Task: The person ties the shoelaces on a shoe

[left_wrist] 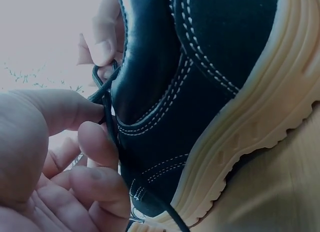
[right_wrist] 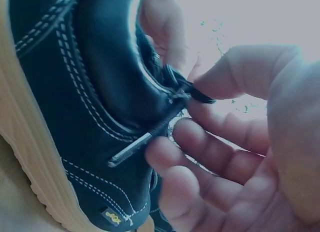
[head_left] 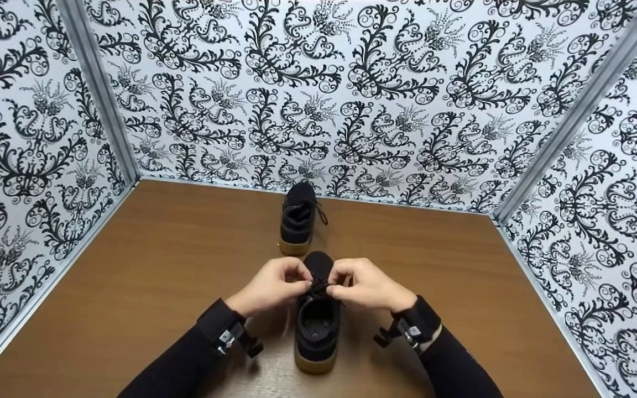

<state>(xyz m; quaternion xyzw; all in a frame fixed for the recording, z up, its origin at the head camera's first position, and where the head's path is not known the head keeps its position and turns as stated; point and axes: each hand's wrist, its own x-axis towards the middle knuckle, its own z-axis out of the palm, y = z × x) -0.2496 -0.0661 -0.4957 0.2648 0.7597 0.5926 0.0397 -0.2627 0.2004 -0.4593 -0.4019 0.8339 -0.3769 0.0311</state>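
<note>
A black shoe (head_left: 317,345) with a tan sole stands on the table, its toe pointing away from me. My left hand (head_left: 271,286) is at the left of its lacing and pinches a dark shoelace (left_wrist: 107,124) between thumb and index finger. From the other side, my right hand (head_left: 368,287) pinches a loop of the lace (right_wrist: 197,94) with thumb and finger. A lace end with a hard tip (right_wrist: 131,151) hangs over the shoe's side in the right wrist view. White double stitching runs along the shoe's side (left_wrist: 150,117).
A second black shoe (head_left: 298,218) stands farther back, just beyond the first one's toe, with a loose lace loop (head_left: 322,214) at its right. The brown wooden table (head_left: 186,237) meets patterned walls (head_left: 318,127) at the back and both sides.
</note>
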